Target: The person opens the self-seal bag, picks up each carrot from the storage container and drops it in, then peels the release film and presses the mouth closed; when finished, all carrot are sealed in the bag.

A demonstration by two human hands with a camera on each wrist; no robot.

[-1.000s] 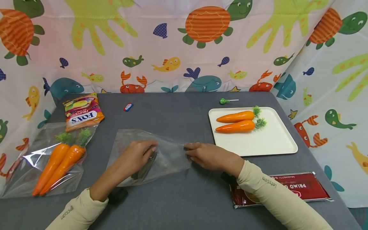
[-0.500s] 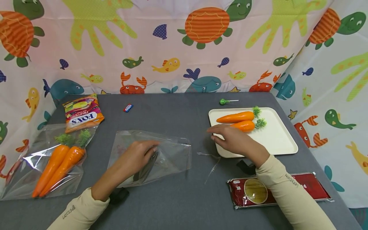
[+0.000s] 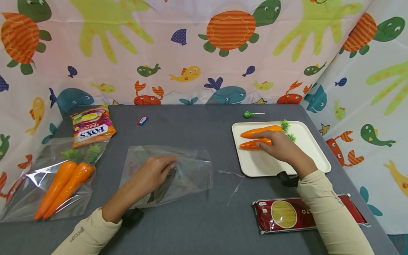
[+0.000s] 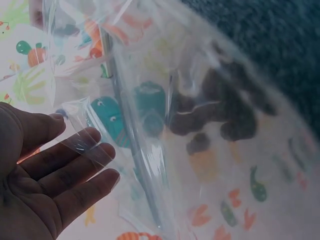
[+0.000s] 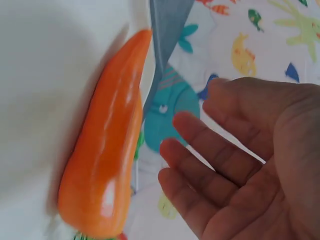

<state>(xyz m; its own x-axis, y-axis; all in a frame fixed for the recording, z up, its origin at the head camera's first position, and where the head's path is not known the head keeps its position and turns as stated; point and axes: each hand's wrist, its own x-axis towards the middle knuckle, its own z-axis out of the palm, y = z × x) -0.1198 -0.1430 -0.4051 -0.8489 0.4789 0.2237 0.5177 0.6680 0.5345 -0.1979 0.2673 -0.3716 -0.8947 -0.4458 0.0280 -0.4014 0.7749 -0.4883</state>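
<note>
Cartoon-print cloth (pinkish up high) hangs behind a grey table.

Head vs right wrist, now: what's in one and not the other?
Only head: left hand at the clear bag, bagged carrots, FOX'S pack, small candy, red pasta pack.

Only right wrist: the right hand's palm side; head gets its back.

Both: right hand, white tray, at least one loose carrot, sea-print cloth.
</note>
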